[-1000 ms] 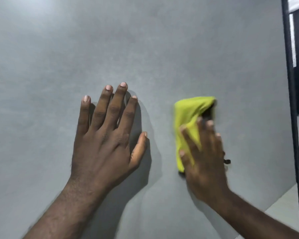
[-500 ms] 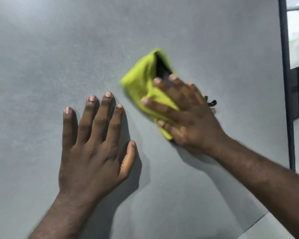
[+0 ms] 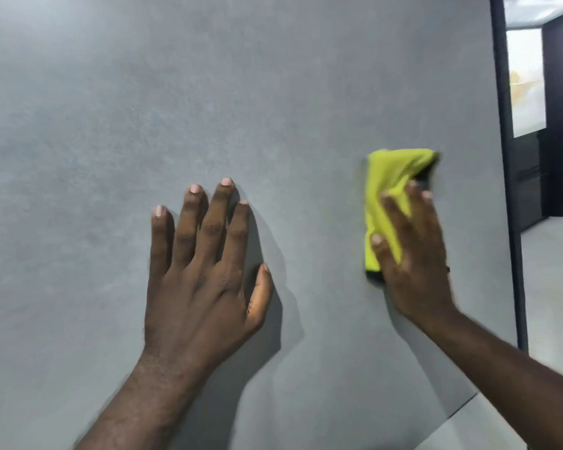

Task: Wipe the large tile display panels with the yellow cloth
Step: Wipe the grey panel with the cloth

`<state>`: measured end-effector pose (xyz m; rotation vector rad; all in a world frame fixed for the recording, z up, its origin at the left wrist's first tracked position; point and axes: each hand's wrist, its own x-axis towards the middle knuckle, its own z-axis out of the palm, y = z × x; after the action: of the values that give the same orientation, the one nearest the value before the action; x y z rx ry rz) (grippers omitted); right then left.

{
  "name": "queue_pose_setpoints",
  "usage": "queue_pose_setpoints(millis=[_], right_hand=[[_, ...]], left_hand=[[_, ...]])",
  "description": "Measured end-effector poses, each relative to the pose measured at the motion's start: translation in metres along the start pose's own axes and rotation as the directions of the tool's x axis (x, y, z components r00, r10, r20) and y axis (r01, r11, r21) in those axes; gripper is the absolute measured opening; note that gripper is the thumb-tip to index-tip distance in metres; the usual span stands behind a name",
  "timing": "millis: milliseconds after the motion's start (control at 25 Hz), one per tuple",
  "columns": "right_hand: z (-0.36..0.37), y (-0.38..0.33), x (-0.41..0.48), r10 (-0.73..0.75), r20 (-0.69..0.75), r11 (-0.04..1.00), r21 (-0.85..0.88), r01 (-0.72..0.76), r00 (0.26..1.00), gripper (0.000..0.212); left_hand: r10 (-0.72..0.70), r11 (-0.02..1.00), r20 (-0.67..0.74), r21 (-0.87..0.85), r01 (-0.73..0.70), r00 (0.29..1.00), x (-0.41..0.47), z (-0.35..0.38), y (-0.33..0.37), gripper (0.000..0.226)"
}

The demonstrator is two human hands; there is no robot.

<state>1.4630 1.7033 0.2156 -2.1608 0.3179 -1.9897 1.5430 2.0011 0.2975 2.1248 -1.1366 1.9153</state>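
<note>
A large matte grey tile panel point(image 3: 182, 102) fills most of the view, upright in front of me. My left hand point(image 3: 205, 271) lies flat on it at the centre, fingers spread, holding nothing. To its right, my right hand point(image 3: 413, 254) presses a folded yellow cloth point(image 3: 387, 183) against the panel, close to the panel's right edge. The cloth sticks out above and left of the fingers; its lower part is hidden under the palm. The right hand is motion-blurred.
A black frame strip point(image 3: 507, 157) runs down the panel's right edge. Beyond it stand dark display racks point(image 3: 559, 125) with a pale marbled tile point(image 3: 527, 82). Light grey floor point(image 3: 553, 287) shows at the lower right.
My right hand has swept the cloth from the panel's upper middle, near the left hand's fingertips, out to the right and slightly down. The left hand stays flat on the panel.
</note>
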Motion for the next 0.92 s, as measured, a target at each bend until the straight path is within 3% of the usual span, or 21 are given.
queue_pose_setpoints(millis=[40, 80, 120, 160, 200, 240, 280, 320, 360, 440, 480, 520, 560, 600, 640, 680, 760, 800, 840, 880, 920], right_hand=[[0.004, 0.004, -0.002, 0.236, -0.066, 0.971, 0.064, -0.232, 0.969, 0.059], [0.007, 0.006, -0.006, 0.328, -0.099, 0.944, 0.052, -0.324, 0.939, 0.060], [0.007, 0.009, -0.014, 0.247, -0.079, 0.968, -0.019, -0.249, 0.966, 0.060], [0.007, 0.020, -0.024, -0.017, 0.009, 0.997, -0.074, 0.018, 1.000, 0.061], [0.000, 0.037, -0.029, -0.315, 0.118, 0.942, -0.080, 0.325, 0.942, 0.060], [-0.009, 0.061, -0.024, -0.487, 0.171, 0.861, -0.074, 0.504, 0.857, 0.059], [-0.017, 0.084, -0.015, -0.504, 0.173, 0.849, -0.081, 0.522, 0.846, 0.058], [-0.018, 0.106, -0.006, -0.394, 0.131, 0.908, -0.099, 0.407, 0.910, 0.059], [-0.020, 0.127, 0.004, -0.144, 0.047, 0.987, -0.060, 0.146, 0.989, 0.059], [-0.023, 0.150, 0.019, 0.356, -0.051, 0.932, 0.085, -0.351, 0.933, 0.061], [-0.025, 0.153, 0.022, 0.378, -0.047, 0.925, 0.059, -0.375, 0.925, 0.062], [-0.028, 0.158, 0.023, 0.230, -0.001, 0.973, 0.002, -0.230, 0.973, 0.061], [-0.033, 0.166, 0.022, -0.053, 0.091, 0.998, -0.036, 0.056, 0.994, 0.059], [-0.040, 0.178, 0.029, -0.313, 0.171, 0.944, -0.051, 0.325, 0.934, 0.057], [-0.047, 0.189, 0.044, -0.428, 0.193, 0.895, -0.048, 0.444, 0.883, 0.054], [-0.048, 0.197, 0.060, -0.397, 0.171, 0.912, -0.042, 0.409, 0.902, 0.054], [-0.047, 0.202, 0.095, 0.035, 0.050, 0.998, 0.060, -0.038, 0.998, 0.057], [-0.044, 0.193, 0.110, 0.186, 0.010, 0.978, 0.090, -0.186, 0.983, 0.058], [-0.043, 0.178, 0.118, 0.144, -0.004, 0.988, 0.050, -0.143, 0.990, 0.059], [-0.040, 0.166, 0.123, -0.093, 0.029, 0.996, -0.011, 0.094, 0.995, 0.058], [-0.039, 0.159, 0.126, -0.382, 0.109, 0.920, -0.046, 0.388, 0.918, 0.056]], left_hand=[[0.004, 1.000, 0.011, 0.009, -0.004, 1.000, 0.003, 0.003, 0.006, 0.081], [-0.001, 1.000, 0.013, 0.010, 0.001, 1.000, 0.007, 0.006, 0.015, 0.081], [-0.011, 1.000, 0.011, 0.010, 0.011, 1.000, 0.012, 0.010, 0.025, 0.080], [-0.018, 1.000, 0.010, 0.013, 0.018, 1.000, 0.018, 0.015, 0.035, 0.080], [-0.019, 1.000, 0.010, 0.017, 0.019, 1.000, 0.026, 0.019, 0.046, 0.080], [-0.010, 1.000, 0.009, 0.019, 0.010, 1.000, 0.035, 0.025, 0.058, 0.080], [0.006, 1.000, 0.011, 0.021, -0.006, 1.000, 0.044, 0.029, 0.069, 0.079], [0.023, 0.999, 0.017, 0.023, -0.023, 1.000, 0.052, 0.033, 0.080, 0.079], [0.033, 0.999, 0.025, 0.023, -0.033, 0.999, 0.060, 0.038, 0.094, 0.078], [0.046, 0.999, 0.037, 0.020, -0.047, 0.998, 0.075, 0.049, 0.124, 0.078], [0.056, 0.998, 0.045, 0.019, -0.057, 0.997, 0.080, 0.054, 0.139, 0.078], [0.070, 0.997, 0.050, 0.020, -0.071, 0.996, 0.086, 0.060, 0.151, 0.078], [0.081, 0.996, 0.048, 0.021, -0.082, 0.996, 0.093, 0.066, 0.162, 0.077], [0.081, 0.996, 0.039, 0.022, -0.082, 0.996, 0.100, 0.071, 0.172, 0.077], [0.068, 0.997, 0.029, 0.023, -0.068, 0.997, 0.106, 0.075, 0.180, 0.077], [0.046, 0.999, 0.017, 0.025, -0.046, 0.999, 0.111, 0.078, 0.188, 0.077], [-0.001, 1.000, -0.006, 0.031, 0.002, 1.000, 0.117, 0.087, 0.204, 0.078], [-0.010, 0.999, -0.008, 0.051, 0.010, 1.000, 0.118, 0.091, 0.210, 0.079], [-0.008, 0.997, -0.004, 0.082, 0.008, 1.000, 0.117, 0.094, 0.214, 0.080], [-0.002, 0.994, -0.001, 0.106, 0.002, 1.000, 0.115, 0.096, 0.216, 0.080], [0.003, 0.993, -0.006, 0.118, -0.002, 1.000, 0.113, 0.097, 0.215, 0.080]])
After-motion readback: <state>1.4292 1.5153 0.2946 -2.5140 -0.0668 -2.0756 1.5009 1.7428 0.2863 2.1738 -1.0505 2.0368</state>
